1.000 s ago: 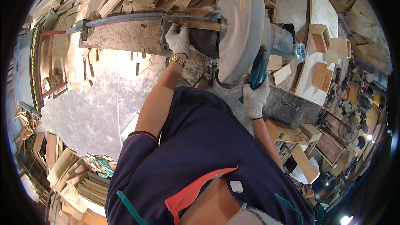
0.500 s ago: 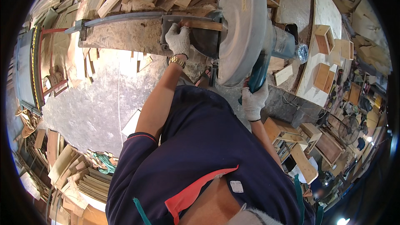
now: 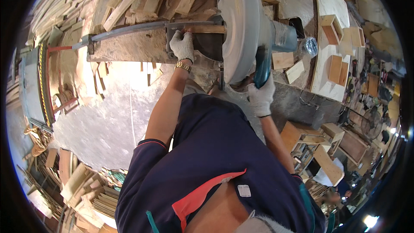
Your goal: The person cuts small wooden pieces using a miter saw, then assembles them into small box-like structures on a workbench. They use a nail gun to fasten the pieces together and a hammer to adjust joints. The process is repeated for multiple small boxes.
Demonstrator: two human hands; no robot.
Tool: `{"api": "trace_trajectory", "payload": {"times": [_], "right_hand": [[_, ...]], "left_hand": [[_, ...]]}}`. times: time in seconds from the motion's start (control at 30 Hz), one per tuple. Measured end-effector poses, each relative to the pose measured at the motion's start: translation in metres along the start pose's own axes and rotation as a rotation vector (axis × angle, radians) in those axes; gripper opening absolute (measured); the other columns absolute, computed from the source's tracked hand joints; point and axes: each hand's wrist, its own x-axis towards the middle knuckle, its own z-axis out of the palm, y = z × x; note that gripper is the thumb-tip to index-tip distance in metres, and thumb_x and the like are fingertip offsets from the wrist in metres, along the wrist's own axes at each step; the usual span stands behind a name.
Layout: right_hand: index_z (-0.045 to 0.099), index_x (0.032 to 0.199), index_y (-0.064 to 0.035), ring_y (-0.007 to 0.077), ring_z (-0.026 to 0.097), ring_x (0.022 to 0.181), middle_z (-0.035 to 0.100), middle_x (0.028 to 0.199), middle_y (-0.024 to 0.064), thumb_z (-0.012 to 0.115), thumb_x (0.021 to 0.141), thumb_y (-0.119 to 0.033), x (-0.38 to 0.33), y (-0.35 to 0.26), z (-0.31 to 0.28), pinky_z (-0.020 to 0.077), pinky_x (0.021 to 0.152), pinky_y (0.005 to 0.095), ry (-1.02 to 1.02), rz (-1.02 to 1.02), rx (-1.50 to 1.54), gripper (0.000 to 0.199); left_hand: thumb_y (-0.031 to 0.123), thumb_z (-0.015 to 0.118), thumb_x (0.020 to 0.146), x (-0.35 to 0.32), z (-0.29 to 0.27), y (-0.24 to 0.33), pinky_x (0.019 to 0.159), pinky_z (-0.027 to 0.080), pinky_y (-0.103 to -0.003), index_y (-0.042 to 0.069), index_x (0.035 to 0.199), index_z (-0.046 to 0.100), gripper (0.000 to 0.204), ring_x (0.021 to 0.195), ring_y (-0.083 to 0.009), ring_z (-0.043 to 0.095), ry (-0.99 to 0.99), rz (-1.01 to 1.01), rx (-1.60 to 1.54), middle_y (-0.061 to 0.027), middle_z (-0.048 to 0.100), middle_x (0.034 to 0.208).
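Note:
My left hand (image 3: 182, 48), in a white knit glove, presses a short wooden strip (image 3: 206, 29) against the fence of a chop saw. Its fingers are bent around the strip's left end, and the strip's right end meets the saw's big grey blade guard (image 3: 240, 30). On the teal saw handle (image 3: 262, 67), to the right of the guard, my gloved right hand (image 3: 261, 98) is closed. The guard hides the blade. Below the left glove a gold-coloured watch (image 3: 183, 66) circles my wrist.
A long metal rail (image 3: 129, 30) runs left from the saw along the bench. Wooden boards (image 3: 133, 6) lie beyond it. On the right, small wooden boxes (image 3: 331, 30) stand on a pale board. Drawer-like wooden pieces (image 3: 297, 136) and a person (image 3: 343, 190) are at lower right.
The whole view has shifted slightly. The blade guard and handle look a little smaller, as if lowered, with my right hand still on the handle. My left hand keeps its place on the strip.

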Motion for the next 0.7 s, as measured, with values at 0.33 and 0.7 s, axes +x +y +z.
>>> {"api": "trace_trajectory", "payload": {"times": [0.33,0.7], "right_hand": [[0.064,0.11,-0.0001,0.0215,0.068,0.069,0.068,0.088,0.0131,0.062,0.098,-0.029,0.108,-0.144,-0.143,0.055,0.066,0.036,-0.291,-0.383,-0.056,0.031],[0.068,0.102,0.0013,0.0239,0.072,0.076,0.071,0.084,0.0132,0.061,0.097,-0.034,0.134,-0.063,-0.046,0.0561,0.072,0.0372,-0.126,0.006,0.646,0.036]], "left_hand": [[0.042,0.09,0.073,-0.029,0.005,0.04,0.099,0.05,-0.054,0.005,0.117,0.064,0.064,0.117,-0.0398,0.062,0.038,0.388,0.889,-0.019,0.062,0.124],[0.038,0.081,0.085,-0.036,-0.025,0.027,0.092,0.05,-0.051,0.007,0.118,0.058,0.051,0.112,-0.0398,0.062,-0.291,0.801,1.356,-0.0173,0.064,0.116]]}}
